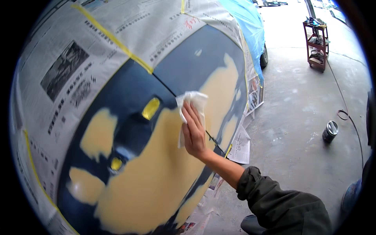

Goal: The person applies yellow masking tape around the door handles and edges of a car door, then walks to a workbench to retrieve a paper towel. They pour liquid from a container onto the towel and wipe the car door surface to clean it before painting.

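My right hand (192, 131) presses a folded white cloth (197, 100) against the car's side, its fingers lying over the cloth. Under and beside it is a dark blue-grey door panel (133, 86) with large smooth beige filler patches (145, 188). The cloth lies across the dark gap between two body panels, by the edge of the biggest patch. To its left are the door handle recess (131, 135) and two openings covered with yellow tape (150, 109). My left hand is out of view.
Newspaper masking sheets (105, 58) with yellow tape surround the panels, and blue plastic film (248, 27) drapes the car's far end. On the concrete floor stand an open can (330, 131) and a red tool cart (316, 47). A thin hose (346, 102) runs along the right.
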Available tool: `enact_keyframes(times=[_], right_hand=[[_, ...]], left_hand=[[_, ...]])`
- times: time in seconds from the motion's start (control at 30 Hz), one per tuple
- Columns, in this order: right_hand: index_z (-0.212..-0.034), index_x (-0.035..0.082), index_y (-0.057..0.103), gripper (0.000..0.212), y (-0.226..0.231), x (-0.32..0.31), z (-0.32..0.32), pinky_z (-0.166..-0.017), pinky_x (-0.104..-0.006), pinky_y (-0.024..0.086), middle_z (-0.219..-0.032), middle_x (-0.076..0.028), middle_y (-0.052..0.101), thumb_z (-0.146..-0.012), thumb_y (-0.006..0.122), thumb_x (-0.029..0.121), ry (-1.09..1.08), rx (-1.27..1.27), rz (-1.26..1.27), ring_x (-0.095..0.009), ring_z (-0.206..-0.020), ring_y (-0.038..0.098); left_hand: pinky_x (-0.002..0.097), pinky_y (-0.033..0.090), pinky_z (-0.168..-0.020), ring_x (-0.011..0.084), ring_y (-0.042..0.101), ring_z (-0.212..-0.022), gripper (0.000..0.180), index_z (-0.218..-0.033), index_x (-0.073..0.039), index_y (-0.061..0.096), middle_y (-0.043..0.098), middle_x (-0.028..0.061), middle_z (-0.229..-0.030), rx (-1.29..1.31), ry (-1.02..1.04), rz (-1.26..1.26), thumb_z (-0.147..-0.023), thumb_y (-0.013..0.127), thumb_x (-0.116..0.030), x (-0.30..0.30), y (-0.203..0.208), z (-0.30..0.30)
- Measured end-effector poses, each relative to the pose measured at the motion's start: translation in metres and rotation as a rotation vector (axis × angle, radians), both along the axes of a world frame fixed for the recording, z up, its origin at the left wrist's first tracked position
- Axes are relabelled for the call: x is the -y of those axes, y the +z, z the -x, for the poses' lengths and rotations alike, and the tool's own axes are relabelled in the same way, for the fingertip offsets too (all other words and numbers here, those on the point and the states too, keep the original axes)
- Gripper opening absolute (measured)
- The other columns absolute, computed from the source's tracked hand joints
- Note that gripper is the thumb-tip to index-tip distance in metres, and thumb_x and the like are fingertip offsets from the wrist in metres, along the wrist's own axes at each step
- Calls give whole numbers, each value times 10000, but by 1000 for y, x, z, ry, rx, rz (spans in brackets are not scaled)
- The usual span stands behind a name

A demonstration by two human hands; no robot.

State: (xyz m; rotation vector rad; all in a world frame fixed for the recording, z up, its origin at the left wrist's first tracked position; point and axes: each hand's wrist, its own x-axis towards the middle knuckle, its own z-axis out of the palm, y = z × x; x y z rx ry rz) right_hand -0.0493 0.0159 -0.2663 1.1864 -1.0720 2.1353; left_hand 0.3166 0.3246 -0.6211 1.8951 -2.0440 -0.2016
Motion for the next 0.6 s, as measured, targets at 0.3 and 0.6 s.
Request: enact_keyframes(times=[0.3, 0.6], right_hand=[[-1472, 41, 416, 598, 112, 48, 120, -1219, -482, 97, -1576, -126, 335, -935, 503, 291, -132, -344, -365, -326, -1505, 197], [-1466, 33, 418, 619, 119, 79, 312, -1217, -483, 111, -1561, -121, 361, -911, 507, 292, -132, -371, -343, -326, -1495, 224]], left_hand=[[476, 528, -773, 338, 645, -870, 305, -1039, -143, 713, 695, 132, -961, -16, -195, -115, -921, 629, -411, 82, 111, 113], [470, 522, -809, 341, 645, -913, 316, -1041, -127, 703, 693, 138, -1000, -1, -44, -164, -915, 632, -408, 82, 101, 256]])
